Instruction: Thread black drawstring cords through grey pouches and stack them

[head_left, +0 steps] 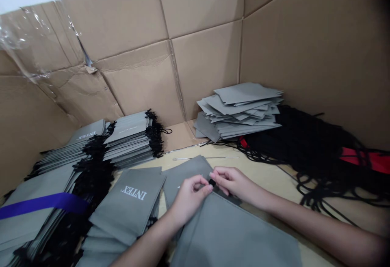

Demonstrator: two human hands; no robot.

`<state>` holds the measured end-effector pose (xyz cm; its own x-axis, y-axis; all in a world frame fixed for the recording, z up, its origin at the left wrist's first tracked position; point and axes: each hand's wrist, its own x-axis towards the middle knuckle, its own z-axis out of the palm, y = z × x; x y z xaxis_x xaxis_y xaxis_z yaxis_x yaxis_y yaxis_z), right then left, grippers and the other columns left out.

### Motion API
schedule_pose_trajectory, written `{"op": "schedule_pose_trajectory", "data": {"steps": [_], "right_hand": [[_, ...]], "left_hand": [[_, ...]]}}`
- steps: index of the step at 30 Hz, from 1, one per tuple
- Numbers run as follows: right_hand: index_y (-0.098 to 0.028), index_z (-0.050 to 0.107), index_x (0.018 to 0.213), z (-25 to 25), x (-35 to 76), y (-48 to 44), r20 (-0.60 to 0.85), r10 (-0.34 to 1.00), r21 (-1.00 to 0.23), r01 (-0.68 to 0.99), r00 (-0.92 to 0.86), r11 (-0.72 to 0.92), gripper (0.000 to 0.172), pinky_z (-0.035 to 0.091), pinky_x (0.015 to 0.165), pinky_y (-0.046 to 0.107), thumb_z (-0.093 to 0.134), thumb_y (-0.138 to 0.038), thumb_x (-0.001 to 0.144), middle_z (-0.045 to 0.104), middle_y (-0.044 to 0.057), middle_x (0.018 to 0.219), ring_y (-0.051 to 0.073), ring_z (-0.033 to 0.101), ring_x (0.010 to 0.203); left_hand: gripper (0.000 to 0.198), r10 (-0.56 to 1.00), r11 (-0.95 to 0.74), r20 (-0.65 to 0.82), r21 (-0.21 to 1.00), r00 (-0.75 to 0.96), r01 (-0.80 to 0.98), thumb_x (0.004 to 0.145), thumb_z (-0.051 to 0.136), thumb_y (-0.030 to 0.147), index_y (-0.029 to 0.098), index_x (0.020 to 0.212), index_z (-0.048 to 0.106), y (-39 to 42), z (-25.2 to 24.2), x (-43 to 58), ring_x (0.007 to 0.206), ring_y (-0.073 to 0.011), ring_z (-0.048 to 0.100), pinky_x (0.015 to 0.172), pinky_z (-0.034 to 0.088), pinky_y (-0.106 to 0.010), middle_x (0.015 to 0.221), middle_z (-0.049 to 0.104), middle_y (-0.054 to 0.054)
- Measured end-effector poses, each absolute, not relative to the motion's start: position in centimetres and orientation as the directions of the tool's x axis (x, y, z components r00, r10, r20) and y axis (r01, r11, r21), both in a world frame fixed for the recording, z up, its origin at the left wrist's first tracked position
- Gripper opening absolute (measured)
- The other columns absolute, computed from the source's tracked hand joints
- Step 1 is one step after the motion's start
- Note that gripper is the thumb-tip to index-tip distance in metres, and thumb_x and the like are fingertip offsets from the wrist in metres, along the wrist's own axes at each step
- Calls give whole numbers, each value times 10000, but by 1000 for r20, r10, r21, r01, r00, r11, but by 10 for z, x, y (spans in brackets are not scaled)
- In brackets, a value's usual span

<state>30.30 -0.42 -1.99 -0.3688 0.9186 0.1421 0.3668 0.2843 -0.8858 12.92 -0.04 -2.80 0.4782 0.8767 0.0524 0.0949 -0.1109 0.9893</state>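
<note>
My left hand (189, 200) and my right hand (231, 181) meet over a grey fabric drawstring bag (231, 230), which lies flat on a light wooden table (265, 177). Both hands pinch a small black cord end (211, 182) at the bag's upper edge, and my fingers hide most of it. A second grey bag printed INTEX (131, 196) lies just left of my left hand. A thin metal rod (205, 158) rests on the table beyond my fingers.
Stacks of grey bags with black cords (128, 137) rise at the left, with a purple strap (42, 204) across them. Loose grey panels (240, 110) stand at the back. A heap of black cord (304, 137) with red pieces (365, 158) lies right. Cardboard sheets (198, 56) wall the area.
</note>
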Motion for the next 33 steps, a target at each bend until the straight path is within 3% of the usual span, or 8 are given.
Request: {"op": "schedule_pose_trajectory", "data": {"steps": [5,9,14,20,23,28,33], "right_hand": [[-185,425,602,-23,304,-2,102,934,-888,392,-342,240,441,279,434,206,372,-537,862,443,-48,487,83,384,425],[-188,407,574,-28,305,4,71,945,-922,340,-321,185,460,257,413,206,382,-564,838,419,-55,459,75,345,393],[-200,383,537,-24,303,2,9,964,-984,168,-267,56,433,247,425,213,458,-557,770,349,-73,402,72,281,381],[-206,374,566,-13,299,-10,-74,982,-996,-34,-175,-82,345,200,425,216,498,-478,737,268,-98,409,66,207,393],[-199,378,562,-14,301,-7,-37,987,-999,-1,-159,-38,371,194,422,212,497,-497,749,299,-91,410,63,230,395],[-179,444,593,-22,307,4,-72,948,-990,140,-308,-30,422,217,397,202,465,-552,789,394,-72,388,62,298,361],[-167,464,611,-30,308,7,-78,939,-989,142,-335,-32,503,223,368,193,368,-613,823,444,-53,398,58,331,345]], "left_hand": [[221,877,-229,150,965,456,124,755,584,357,148,826,587,0,-33,129,683,-136,520,631,377,-224,732,597,-12],[215,875,-291,176,936,450,199,789,536,251,148,961,614,-2,-32,129,837,-180,572,766,423,-280,946,657,-71],[281,857,-371,226,894,463,250,810,480,185,179,1051,624,-5,-27,129,997,-205,577,906,413,-331,1079,656,-71],[337,830,-462,273,826,486,324,833,450,198,203,1131,609,-6,-26,129,1073,-211,561,967,389,-345,1161,622,-61],[333,839,-446,263,833,476,327,838,442,202,184,1124,613,-6,-25,130,1081,-207,559,967,392,-345,1163,620,-68],[293,885,-358,214,880,413,311,817,467,201,161,1038,655,-7,-24,131,1025,-207,586,932,411,-333,1095,657,-78],[187,878,-340,224,914,423,222,773,555,248,158,896,662,-7,-20,132,858,-191,593,786,432,-277,903,690,-53]]}}
